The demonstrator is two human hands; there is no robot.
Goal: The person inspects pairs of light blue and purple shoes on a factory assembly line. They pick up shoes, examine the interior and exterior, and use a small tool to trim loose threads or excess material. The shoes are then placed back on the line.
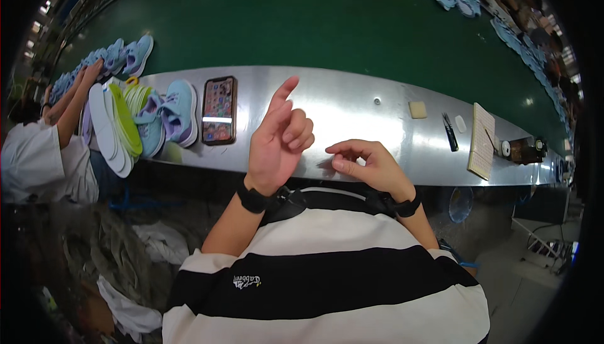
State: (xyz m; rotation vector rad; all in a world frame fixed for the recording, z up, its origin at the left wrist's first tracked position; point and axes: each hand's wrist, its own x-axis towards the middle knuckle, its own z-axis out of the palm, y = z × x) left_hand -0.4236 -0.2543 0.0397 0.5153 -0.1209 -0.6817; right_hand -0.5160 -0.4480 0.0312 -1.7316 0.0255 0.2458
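My left hand (280, 140) is raised over the near edge of a metal work surface (352, 108). Its index finger points up and away, the other fingers curl loosely, and nothing is in it. Lower and to the right, my right hand (371, 166) hovers by the same edge, holding nothing, its fingers bent and slightly apart from the thumb. Both wrists wear black bands. Nearest to my left hand lies a phone (219, 111) with its screen lit. Beyond it stand light blue and lilac sneakers (179, 114), beside stacked white and lime-green insoles (123, 127).
A green conveyor belt (264, 23) runs behind the metal surface, with more shoes along it. To the right lie a yellowish block (418, 110), black tweezers (450, 132), a small white piece (460, 124) and a notebook (481, 142). A co-worker (44, 161) sits at the left.
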